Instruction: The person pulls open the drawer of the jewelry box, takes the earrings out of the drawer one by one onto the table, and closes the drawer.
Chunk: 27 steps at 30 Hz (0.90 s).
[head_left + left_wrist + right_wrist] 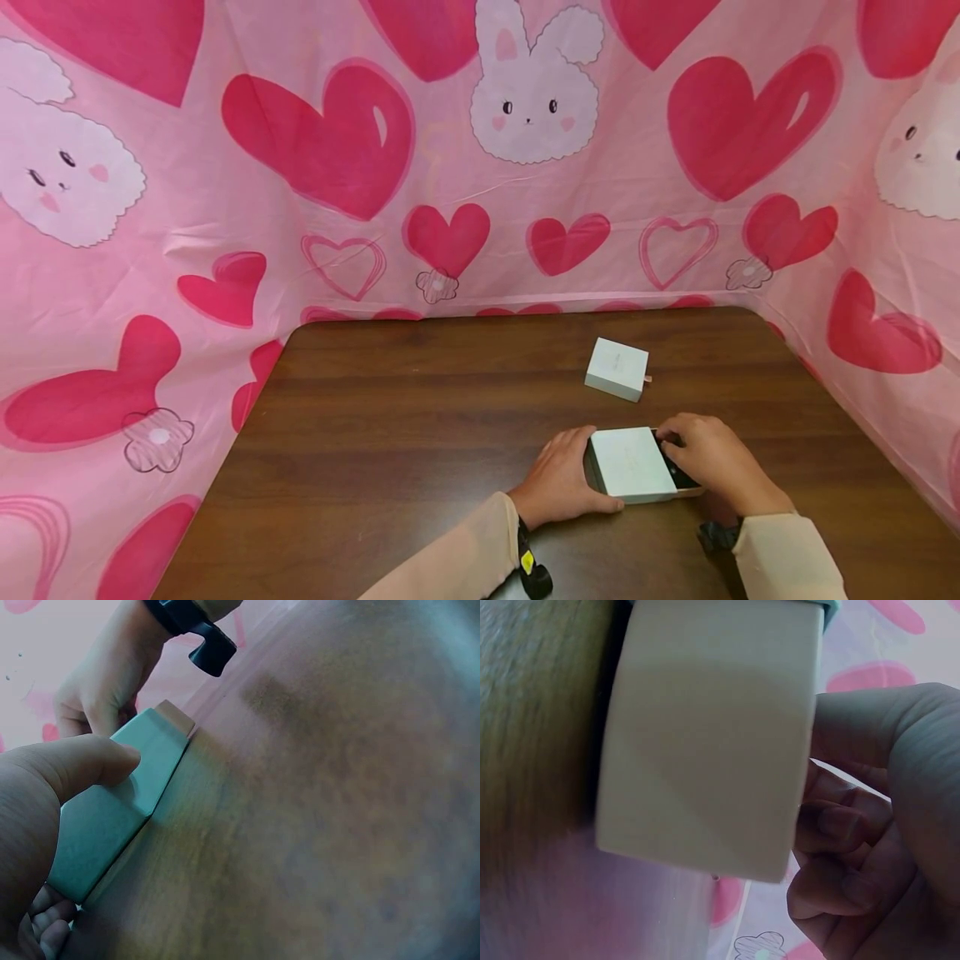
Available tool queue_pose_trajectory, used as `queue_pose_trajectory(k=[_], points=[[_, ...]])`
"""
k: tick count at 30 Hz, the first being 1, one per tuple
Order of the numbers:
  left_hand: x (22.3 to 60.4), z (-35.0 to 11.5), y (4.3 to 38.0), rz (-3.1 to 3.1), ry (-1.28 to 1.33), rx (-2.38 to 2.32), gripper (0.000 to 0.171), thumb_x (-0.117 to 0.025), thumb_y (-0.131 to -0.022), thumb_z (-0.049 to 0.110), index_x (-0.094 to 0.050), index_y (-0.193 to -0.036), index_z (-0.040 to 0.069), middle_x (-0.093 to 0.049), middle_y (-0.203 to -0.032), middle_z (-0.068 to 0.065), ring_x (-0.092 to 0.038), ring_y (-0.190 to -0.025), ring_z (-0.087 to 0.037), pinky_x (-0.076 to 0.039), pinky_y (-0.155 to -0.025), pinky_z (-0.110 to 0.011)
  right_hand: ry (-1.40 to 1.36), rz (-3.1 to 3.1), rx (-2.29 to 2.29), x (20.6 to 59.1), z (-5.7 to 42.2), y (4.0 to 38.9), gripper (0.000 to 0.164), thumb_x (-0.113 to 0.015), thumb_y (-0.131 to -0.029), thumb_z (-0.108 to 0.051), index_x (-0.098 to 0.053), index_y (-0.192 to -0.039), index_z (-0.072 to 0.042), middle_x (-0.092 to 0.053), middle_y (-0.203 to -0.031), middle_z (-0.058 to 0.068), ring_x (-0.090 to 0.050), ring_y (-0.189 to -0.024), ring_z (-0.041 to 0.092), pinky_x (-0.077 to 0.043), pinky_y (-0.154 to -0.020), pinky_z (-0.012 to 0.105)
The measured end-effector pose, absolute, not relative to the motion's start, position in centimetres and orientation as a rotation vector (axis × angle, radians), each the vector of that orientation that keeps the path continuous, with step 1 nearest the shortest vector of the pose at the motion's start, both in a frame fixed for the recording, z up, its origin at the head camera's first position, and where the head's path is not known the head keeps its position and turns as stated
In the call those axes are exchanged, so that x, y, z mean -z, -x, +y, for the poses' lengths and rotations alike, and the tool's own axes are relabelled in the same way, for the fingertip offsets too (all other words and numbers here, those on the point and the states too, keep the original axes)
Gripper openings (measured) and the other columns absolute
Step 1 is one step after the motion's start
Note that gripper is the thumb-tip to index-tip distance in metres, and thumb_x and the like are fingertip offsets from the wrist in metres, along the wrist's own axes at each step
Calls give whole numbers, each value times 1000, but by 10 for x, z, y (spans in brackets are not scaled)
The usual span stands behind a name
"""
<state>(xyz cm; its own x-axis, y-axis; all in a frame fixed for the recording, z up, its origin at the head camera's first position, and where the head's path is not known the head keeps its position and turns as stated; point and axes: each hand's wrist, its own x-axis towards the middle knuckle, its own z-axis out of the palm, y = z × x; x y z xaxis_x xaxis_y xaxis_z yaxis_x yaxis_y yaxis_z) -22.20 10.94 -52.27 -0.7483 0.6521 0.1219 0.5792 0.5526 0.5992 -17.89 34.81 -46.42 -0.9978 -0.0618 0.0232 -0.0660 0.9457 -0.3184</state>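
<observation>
A pale mint slide-out box (636, 465) lies on the brown table with its tray (690, 492) partly drawn out to the right. Inside the tray is a black lining (675, 471) bearing something small and shiny, too small to make out. My left hand (558, 479) grips the box's left end, thumb along the near side and fingers around the far corner. Over the drawn-out part, my right hand (708, 454) has its curled fingertips at the lining; whether they pinch anything is hidden. The tray's beige outer side (709, 742) fills much of the right wrist view.
A second pale box (617, 368), closed, with a small tab on its right side, sits farther back on the table (420, 400). Pink cloth (450, 167) printed with hearts and rabbits hangs behind the table and along both sides.
</observation>
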Motion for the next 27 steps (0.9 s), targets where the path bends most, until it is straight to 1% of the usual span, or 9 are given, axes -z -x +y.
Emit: queue_pose_trajectory(k=[10,20,27], points=[[521,109,221,2655,-1042,-961,102,-79,-66,65,-39,-146,17,-46,-139,7,-42,-126,-9,-34,-105,-33,-105,-3074,-497,462,348,177,14,-73,-83,-8,-73,-97,-6,-66,-92,5,-59,-78,21,-50,-76,52],[522,109,221,2658,-1048,-966,103,-79,-66,65,-38,-146,16,-45,-140,7,-41,-127,-10,-33,-106,-34,-87,-3071,-538,460,351,175,13,-73,-85,-8,-73,-99,-8,-66,-96,6,-59,-79,21,-52,-75,51],[522,109,221,2672,-1056,-968,102,-79,-65,65,-39,-146,16,-46,-138,7,-42,-126,-10,-34,-105,-33,-44,-3079,-544,460,353,174,14,-72,-87,-8,-73,-100,-9,-66,-97,5,-60,-82,22,-52,-78,52]])
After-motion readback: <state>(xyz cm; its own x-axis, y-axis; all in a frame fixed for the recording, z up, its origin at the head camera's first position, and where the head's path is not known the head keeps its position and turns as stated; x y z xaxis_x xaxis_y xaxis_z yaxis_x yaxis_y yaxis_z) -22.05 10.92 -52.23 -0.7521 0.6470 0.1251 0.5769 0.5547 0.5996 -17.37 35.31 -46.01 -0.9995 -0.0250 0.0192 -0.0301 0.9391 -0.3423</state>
